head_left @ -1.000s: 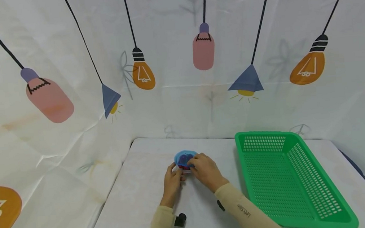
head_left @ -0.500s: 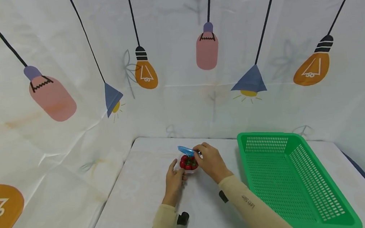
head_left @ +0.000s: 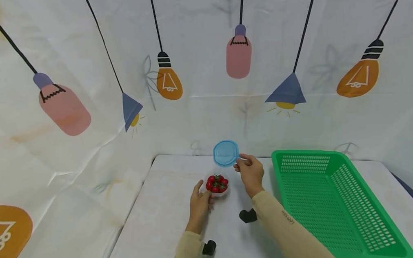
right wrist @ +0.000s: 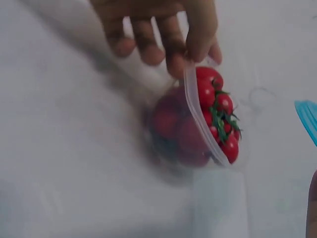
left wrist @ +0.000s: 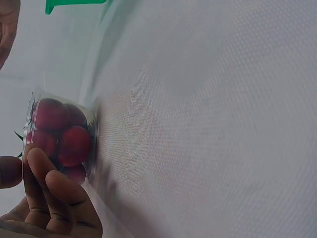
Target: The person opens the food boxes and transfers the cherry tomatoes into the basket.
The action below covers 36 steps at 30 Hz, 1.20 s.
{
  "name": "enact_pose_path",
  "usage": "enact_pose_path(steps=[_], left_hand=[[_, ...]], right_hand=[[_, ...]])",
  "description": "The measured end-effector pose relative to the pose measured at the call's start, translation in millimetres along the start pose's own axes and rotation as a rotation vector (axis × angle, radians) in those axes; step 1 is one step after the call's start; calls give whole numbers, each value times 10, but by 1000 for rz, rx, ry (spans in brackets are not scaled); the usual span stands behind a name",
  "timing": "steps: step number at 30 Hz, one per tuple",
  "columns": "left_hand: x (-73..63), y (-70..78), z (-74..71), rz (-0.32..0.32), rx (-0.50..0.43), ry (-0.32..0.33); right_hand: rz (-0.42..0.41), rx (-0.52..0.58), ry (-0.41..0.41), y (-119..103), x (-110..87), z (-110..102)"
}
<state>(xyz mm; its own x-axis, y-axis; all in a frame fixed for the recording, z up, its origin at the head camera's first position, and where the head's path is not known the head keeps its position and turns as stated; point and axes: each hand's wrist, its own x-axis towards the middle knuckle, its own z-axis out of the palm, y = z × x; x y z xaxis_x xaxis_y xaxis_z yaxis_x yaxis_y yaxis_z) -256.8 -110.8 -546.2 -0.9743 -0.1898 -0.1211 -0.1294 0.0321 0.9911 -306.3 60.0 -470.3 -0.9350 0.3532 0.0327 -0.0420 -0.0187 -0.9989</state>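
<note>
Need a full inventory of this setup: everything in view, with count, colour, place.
Tomatoes: several (exact count hidden), red with green stems, in the container
Container: 1, clear, on the table
Lid: 1, blue, off the container, in the right hand
Basket: 1, green, right side of the table
Table: 1, white, under everything
Backdrop: white, behind and left; faint grey plant drawings
Printed lamps: 7 (2 pink, 2 blue, 3 orange), on the backdrop
Wrist devices: 2, black, one per wrist
Sleeves: 2, beige, on the forearms
Left hand: 1, gripping the container
Right hand: 1, pinching the lid edge
</note>
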Motion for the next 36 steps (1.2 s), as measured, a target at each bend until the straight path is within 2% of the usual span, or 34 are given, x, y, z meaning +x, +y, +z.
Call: enact_pose_path(steps=[3,5,7,10,20,29,36], left_hand=[[10,-7,-6,-1,-3,-5],[14,-10,-12,-1,2,-5],[13,-9,-10,-8,8,1],[6,-7,-1,-11,17,7],[-7,13,2,-4,14,11],[7,16,15,-17,10,17],[-2,23,13,-14,1,24]], right_hand=[[169,171,71,48,22,11],[261,245,118,85,27,16],[335,289,157,129,26,11],[399,336,195,202,12,-8],[511,329,190,434,-111,-77],[538,298,229,559,-155,-144],[551,282,234,553,-183,-145]])
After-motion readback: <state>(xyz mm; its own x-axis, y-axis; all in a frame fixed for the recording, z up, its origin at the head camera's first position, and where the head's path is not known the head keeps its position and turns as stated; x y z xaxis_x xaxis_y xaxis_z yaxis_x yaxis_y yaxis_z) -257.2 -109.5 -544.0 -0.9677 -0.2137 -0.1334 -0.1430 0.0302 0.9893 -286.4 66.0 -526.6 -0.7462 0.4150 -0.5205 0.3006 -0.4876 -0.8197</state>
